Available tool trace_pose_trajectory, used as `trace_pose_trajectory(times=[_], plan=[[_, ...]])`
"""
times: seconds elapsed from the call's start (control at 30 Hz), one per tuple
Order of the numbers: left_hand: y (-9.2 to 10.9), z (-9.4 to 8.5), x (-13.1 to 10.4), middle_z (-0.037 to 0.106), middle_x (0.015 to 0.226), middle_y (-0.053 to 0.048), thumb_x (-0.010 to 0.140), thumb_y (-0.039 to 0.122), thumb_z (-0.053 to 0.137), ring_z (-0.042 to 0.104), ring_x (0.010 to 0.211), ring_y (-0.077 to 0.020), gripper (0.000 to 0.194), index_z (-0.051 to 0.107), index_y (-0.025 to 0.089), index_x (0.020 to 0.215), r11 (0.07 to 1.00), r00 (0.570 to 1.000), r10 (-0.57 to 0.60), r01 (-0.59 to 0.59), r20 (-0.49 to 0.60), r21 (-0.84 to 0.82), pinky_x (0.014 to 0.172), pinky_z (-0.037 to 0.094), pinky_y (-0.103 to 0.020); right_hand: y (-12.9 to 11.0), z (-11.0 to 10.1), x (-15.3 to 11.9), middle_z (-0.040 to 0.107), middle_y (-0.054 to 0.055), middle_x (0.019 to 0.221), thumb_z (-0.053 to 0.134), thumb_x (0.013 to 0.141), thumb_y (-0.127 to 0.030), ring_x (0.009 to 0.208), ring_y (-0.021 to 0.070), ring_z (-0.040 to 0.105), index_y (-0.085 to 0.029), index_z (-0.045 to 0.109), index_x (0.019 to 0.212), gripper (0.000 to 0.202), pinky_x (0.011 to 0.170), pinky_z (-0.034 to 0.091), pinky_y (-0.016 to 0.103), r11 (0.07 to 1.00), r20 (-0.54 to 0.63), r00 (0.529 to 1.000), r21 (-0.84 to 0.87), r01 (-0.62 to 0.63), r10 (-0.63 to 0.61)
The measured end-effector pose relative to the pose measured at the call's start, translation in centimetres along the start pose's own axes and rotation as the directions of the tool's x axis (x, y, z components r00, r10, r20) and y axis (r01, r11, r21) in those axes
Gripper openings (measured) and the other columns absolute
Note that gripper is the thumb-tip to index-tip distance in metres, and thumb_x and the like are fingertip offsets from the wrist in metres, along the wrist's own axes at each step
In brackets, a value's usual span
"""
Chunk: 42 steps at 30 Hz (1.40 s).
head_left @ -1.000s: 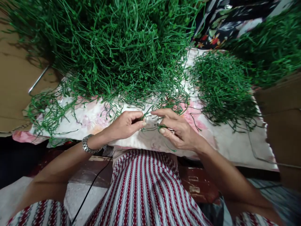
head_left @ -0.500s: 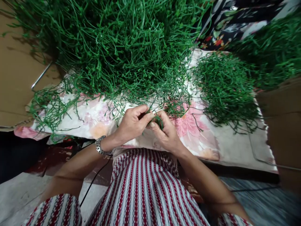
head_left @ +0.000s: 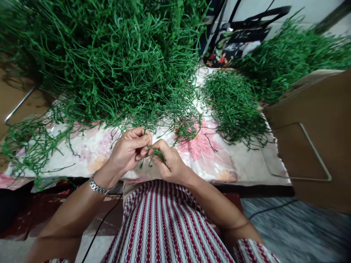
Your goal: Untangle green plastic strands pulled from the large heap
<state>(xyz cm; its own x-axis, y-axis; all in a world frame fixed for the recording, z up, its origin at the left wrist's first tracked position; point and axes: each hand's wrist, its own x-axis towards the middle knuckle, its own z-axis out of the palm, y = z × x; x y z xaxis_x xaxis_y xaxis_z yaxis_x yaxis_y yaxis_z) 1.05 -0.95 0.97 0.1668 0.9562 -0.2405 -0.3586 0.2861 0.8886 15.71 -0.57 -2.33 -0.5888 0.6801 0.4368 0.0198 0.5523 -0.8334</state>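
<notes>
Over floral cloth [head_left: 219,160], just below big green strand heap [head_left: 109,62]: left hand [head_left: 127,151] and right hand [head_left: 170,164] meet, fingertips of both pinched on small green strand bunch [head_left: 155,152], likely gripped close for fine control. Smaller heap [head_left: 233,106] lies apart, right.
</notes>
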Motion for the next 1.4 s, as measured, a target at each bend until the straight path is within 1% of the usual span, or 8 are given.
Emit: trace_pose_trajectory(times=[0.17, 0.43, 0.57, 0.73, 0.93, 1.03, 1.23, 1.4], plan=[[-0.2, 1.1, -0.9, 0.042, 0.047, 0.006, 0.066, 0.021, 0.067, 0.036, 0.036, -0.0007, 0.020, 0.050, 0.013, 0.059, 0.998, 0.989, -0.037, 0.044, -0.140, 0.048, 0.031, 0.022, -0.010, 0.1, -1.1, -0.1, 0.051, 0.001, 0.074, 0.034, 0.082, -0.013, 0.060, 0.0102, 0.048, -0.018, 0.039, 0.100, 0.020, 0.055, 0.039, 0.020, 0.960, 0.171, 0.981, -0.249, 0.128, -0.086], [0.5, -0.5, -1.5, 0.039, 0.045, 0.008, 0.070, 0.021, 0.066, 0.028, 0.032, -0.0002, 0.017, 0.051, 0.015, 0.062, 0.995, 0.987, 0.066, -0.076, -0.148, -0.063, 0.039, 0.032, -0.017, -2.3, -2.9, -1.7, 0.057, 0.001, 0.073, 0.035, 0.087, -0.020, 0.056, 0.0059, 0.050, -0.016, 0.042, 0.094, 0.011, 0.055, 0.041, 0.015, 0.995, 0.441, 0.894, 0.086, 0.050, -0.083], [1.3, -2.0, -1.8, 0.039, 0.044, 0.006, 0.070, 0.016, 0.065, 0.037, 0.038, -0.0046, 0.018, 0.051, 0.016, 0.060, 0.997, 0.979, 0.055, -0.045, -0.194, 0.055, 0.039, 0.030, -0.018, -3.4, -7.3, -2.1, 0.057, 0.001, 0.076, 0.037, 0.083, -0.013, 0.064, 0.0074, 0.053, -0.016, 0.045, 0.094, 0.014, 0.059, 0.043, 0.018, 0.960, 0.258, 0.964, -0.246, 0.130, -0.064], [1.4, -1.9, -1.6, 0.049, 0.050, 0.002, 0.068, 0.018, 0.067, 0.048, 0.051, -0.0102, 0.011, 0.057, 0.016, 0.064, 0.992, 0.984, 0.079, -0.062, -0.159, 0.110, 0.048, 0.040, -0.021, -2.0, -17.3, 0.6, 0.057, 0.008, 0.094, 0.039, 0.087, -0.023, 0.080, 0.0166, 0.054, -0.018, 0.047, 0.110, 0.024, 0.073, 0.043, 0.032, 0.497, -0.360, 0.932, -0.815, -0.298, -0.031], [1.3, -1.3, -1.2, 0.063, 0.075, 0.000, 0.074, 0.021, 0.062, 0.055, 0.080, -0.0148, 0.005, 0.066, 0.021, 0.072, 0.953, 0.972, 0.190, -0.148, -0.139, 0.265, 0.078, 0.044, -0.025, 0.1, -22.7, 1.1, 0.047, 0.018, 0.120, 0.057, 0.076, -0.026, 0.113, 0.0358, 0.039, -0.015, 0.047, 0.119, 0.046, 0.090, 0.029, 0.053, 0.054, -0.371, 0.897, -0.917, -0.394, 0.240], [1.5, -0.3, -1.3, 0.065, 0.085, 0.001, 0.075, 0.021, 0.062, 0.054, 0.093, -0.0182, 0.007, 0.068, 0.024, 0.075, 0.914, 0.962, 0.240, -0.180, -0.128, 0.363, 0.091, 0.041, -0.030, -1.0, -19.9, 0.4, 0.051, 0.013, 0.116, 0.044, 0.081, -0.014, 0.112, 0.0283, 0.041, -0.017, 0.054, 0.109, 0.030, 0.093, 0.029, 0.047, 0.184, -0.334, 0.939, -0.921, -0.344, 0.086], [0.8, 2.8, -0.5, 0.059, 0.112, -0.002, 0.074, 0.021, 0.063, 0.051, 0.109, -0.0192, 0.010, 0.069, 0.021, 0.082, 0.766, 0.860, 0.510, -0.440, -0.027, 0.469, 0.093, 0.043, -0.030, -2.3, -8.2, 1.1, 0.061, 0.003, 0.084, 0.046, 0.085, -0.025, 0.077, 0.0111, 0.055, -0.014, 0.057, 0.096, 0.019, 0.071, 0.044, 0.025, 0.930, 0.020, 1.000, -0.368, 0.006, 0.001], [0.5, 2.5, -0.2, 0.058, 0.117, -0.005, 0.075, 0.027, 0.061, 0.049, 0.115, -0.0222, 0.022, 0.067, 0.022, 0.096, 0.678, 0.878, 0.442, -0.460, 0.182, 0.573, 0.096, 0.042, -0.034, -1.2, -3.5, 1.6, 0.053, -0.002, 0.063, 0.045, 0.085, -0.025, 0.056, 0.0066, 0.046, -0.013, 0.055, 0.066, 0.024, 0.055, 0.039, 0.020, 0.990, 0.052, 0.996, -0.128, -0.060, 0.067]])
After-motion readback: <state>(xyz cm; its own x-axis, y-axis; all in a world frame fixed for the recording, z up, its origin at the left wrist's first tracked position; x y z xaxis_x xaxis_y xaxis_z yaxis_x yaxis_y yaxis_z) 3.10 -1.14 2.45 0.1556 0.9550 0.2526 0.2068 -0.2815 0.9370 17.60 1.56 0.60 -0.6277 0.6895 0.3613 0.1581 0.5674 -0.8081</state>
